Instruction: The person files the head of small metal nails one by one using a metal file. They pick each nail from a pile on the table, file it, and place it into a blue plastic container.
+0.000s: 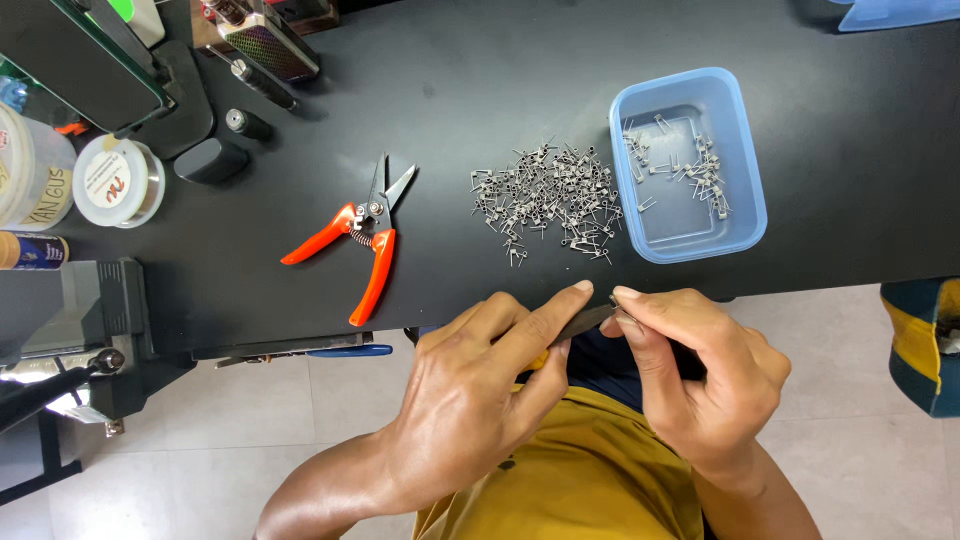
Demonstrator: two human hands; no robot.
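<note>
My left hand [470, 390] and my right hand [705, 375] meet just below the front edge of the black table [480, 120]. Together they pinch a small dark metal tool [585, 322]; a bit of yellow handle shows under my left fingers. What the tool's tip holds is too small to tell. A heap of small grey wire coils [545, 200] lies on the table just above my hands. A light blue plastic tray [745, 190] to the right holds several more of these coils.
Orange-handled snips [355, 240] lie open left of the heap. At the far left stand a wire spool [118, 182], a white tub [30, 170], small black cylinders [245, 123] and a grey vise-like block [95, 320]. A blue container edge [900, 12] shows at top right.
</note>
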